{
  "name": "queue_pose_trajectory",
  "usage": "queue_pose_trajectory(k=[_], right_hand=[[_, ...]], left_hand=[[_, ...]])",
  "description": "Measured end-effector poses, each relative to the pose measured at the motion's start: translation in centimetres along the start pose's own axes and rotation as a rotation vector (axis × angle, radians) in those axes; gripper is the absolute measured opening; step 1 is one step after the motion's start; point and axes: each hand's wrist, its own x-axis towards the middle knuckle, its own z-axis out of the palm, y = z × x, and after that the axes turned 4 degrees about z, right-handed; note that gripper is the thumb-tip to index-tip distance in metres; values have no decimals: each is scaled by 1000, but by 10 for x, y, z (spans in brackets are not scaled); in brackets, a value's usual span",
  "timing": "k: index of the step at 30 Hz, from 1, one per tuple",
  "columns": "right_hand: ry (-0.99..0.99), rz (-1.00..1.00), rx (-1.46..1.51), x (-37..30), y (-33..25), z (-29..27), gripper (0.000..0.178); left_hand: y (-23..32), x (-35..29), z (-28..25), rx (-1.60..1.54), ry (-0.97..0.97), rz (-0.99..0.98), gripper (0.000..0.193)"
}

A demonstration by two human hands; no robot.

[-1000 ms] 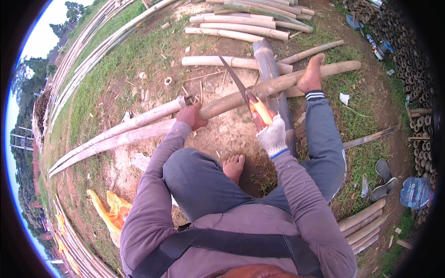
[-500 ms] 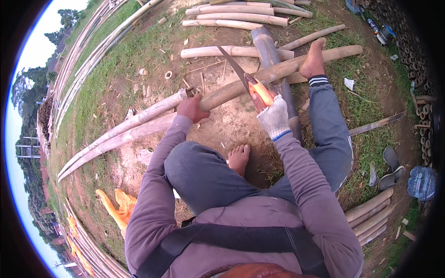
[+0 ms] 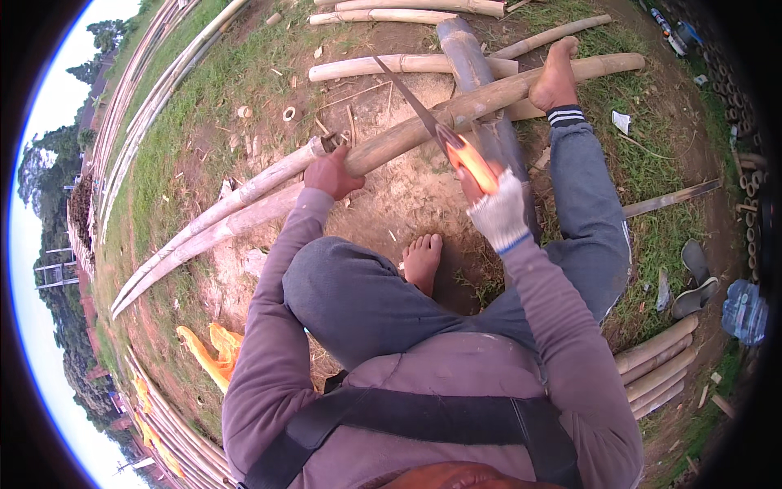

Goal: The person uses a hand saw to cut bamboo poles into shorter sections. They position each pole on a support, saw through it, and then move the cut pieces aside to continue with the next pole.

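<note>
A long bamboo pole (image 3: 456,110) runs slantwise in front of me, resting across a thick dark log (image 3: 471,61). Bare and wrapped round this pole, my left hand (image 3: 332,173) grips it near a second pole (image 3: 273,175) with an open cut end. My right hand (image 3: 494,200), in a white knit glove, is closed on the orange handle of a hand saw (image 3: 414,102). The saw blade lies across the pole, pointing up and left; whether its teeth have cut in, I cannot tell. My right foot (image 3: 556,77) presses on the pole's far right part.
Cut bamboo lengths (image 3: 383,67) lie on the ground beyond the pole, and more are stacked (image 3: 660,363) at lower right. Grey shoes (image 3: 695,281) and a large clear blue bottle (image 3: 744,312) stand at right. Orange plastic (image 3: 218,352) lies at left.
My right hand has drawn the saw back toward me and slightly right, so the handle sits lower. My left hand keeps its grip on the pole. The view has shifted slightly.
</note>
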Motion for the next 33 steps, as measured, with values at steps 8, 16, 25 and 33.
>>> queue_pose_trajectory(k=[8,16,25,33], right_hand=[[-32,31,160,-93,-21,-68,23],[95,-107,-23,-39,16,-10,34],[-71,117,155,-89,-30,-67,27],[49,-66,-72,-59,12,-20,32]], left_hand=[[-7,-3,-13,39,-51,-53,81],[-1,3,-8,27,-16,-3,81],[-10,-6,-6,35,9,-15,71],[3,-10,-7,3,9,3,71]])
